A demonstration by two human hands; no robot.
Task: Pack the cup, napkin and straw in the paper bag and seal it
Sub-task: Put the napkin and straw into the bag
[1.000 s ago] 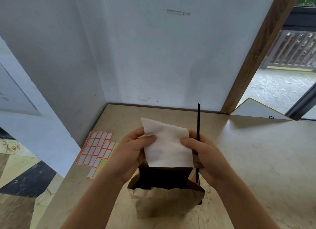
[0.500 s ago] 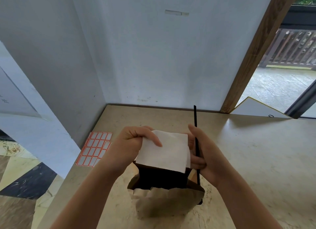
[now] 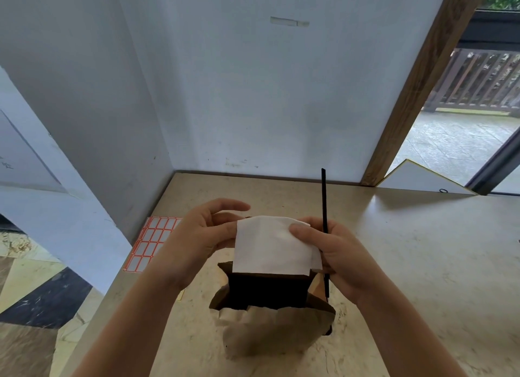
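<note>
Napkin: a white folded napkin (image 3: 274,247) is held upright over the open mouth of the bag, its lower edge at the level of the bag's far rim.
Right hand: the right hand (image 3: 334,257) has its thumb pressed on the napkin's upper right corner; its grip is closed on both the napkin and the straw.
Straw: a thin black straw (image 3: 324,205) stands nearly upright in the right hand, at the napkin's right edge, its top well above the fingers and its lower end showing below the hand, beside the bag.
Left hand: the left hand (image 3: 201,236) touches the napkin's left edge; its grip is loose, fingers spread and curved above the napkin.
Bag: a brown paper bag (image 3: 274,333) stands open on the tabletop (image 3: 422,264), dark inside.
Cup: cannot tell whether it is in the bag.
Stickers: a sheet of orange-edged labels (image 3: 152,241) lies on the tabletop's left edge.
</note>
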